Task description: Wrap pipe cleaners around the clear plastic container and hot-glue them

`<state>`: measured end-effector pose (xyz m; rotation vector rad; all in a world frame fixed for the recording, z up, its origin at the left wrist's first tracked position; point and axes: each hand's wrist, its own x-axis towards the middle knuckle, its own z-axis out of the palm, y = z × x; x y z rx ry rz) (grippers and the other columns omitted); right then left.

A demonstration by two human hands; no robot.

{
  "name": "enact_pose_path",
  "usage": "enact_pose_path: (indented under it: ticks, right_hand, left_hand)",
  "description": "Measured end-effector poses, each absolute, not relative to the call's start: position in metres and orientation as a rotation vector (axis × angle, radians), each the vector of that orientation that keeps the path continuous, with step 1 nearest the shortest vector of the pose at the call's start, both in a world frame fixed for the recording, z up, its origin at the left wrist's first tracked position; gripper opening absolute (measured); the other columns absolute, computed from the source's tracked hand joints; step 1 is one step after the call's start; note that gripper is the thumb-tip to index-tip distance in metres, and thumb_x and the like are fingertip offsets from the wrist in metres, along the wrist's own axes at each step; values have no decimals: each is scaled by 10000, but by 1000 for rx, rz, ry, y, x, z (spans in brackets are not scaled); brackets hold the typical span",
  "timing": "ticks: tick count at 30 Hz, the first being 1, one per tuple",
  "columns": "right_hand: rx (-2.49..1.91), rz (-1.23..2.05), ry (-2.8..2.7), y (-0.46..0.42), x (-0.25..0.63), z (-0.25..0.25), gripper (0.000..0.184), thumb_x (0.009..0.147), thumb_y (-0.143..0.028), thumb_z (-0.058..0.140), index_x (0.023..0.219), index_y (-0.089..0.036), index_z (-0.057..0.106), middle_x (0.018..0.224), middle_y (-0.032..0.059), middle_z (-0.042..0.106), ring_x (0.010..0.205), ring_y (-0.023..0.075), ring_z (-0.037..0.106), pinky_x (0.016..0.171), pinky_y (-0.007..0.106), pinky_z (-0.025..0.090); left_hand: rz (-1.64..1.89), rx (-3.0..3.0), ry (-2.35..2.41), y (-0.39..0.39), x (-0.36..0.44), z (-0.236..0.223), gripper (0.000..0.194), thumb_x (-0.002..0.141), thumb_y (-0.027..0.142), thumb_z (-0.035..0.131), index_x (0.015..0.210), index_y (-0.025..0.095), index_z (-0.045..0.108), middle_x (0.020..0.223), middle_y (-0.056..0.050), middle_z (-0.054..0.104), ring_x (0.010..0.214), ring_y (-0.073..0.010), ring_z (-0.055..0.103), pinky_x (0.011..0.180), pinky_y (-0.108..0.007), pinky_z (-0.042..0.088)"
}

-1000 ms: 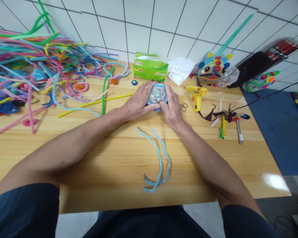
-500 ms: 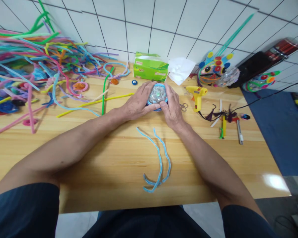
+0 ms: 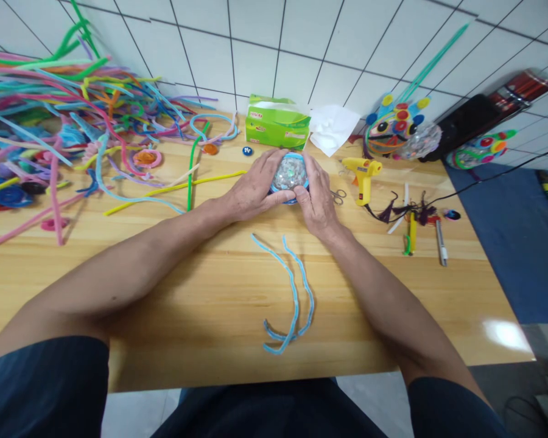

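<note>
Between my two hands sits a round, clear plastic piece with a blue rim (image 3: 290, 173), resting on or just above the table. My left hand (image 3: 258, 187) wraps its left side, with the thumb laid along the near rim. My right hand (image 3: 318, 193) grips the right side, its thumb tip close to the left one. The far fingers and the underside of the piece are partly hidden. Nearer to me, two bent light blue pipe cleaners (image 3: 294, 292) lie on the table, crossing at their lower ends.
A green tissue pack (image 3: 277, 125) and white tissue (image 3: 332, 129) stand behind my hands. To the right are scissors (image 3: 338, 196), a yellow glue gun (image 3: 364, 179), a utility knife (image 3: 441, 243) and decorated crafts (image 3: 389, 131). Many coloured pipe cleaners (image 3: 86, 91) heap up at the left.
</note>
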<state>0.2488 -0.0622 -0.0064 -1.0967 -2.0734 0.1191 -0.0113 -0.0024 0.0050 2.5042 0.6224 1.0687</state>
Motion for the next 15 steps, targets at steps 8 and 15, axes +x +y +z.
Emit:
enact_pose_path:
  ticks: [8, 15]
  right_hand:
    - [-1102, 134, -2069, -62, 249, -5, 813, 1249, -722, 303, 1961, -333, 241, 1949, 141, 508, 1813, 399, 495, 1503, 753, 419]
    - [-1107, 136, -2059, -63, 249, -5, 804, 1250, -711, 325, 1960, -339, 258, 1939, 136, 528, 1806, 399, 504, 1504, 754, 418]
  left_hand:
    - [1075, 2517, 629, -2, -12, 4, 1049, 1128, 894, 626, 1846, 159, 417, 1841, -304, 557, 1734, -468, 557, 1502, -683, 433]
    - [1091, 2493, 620, -3, -12, 3, 1058, 1123, 891, 634, 1848, 151, 416, 1837, -309, 555, 1741, -476, 547, 1508, -677, 422]
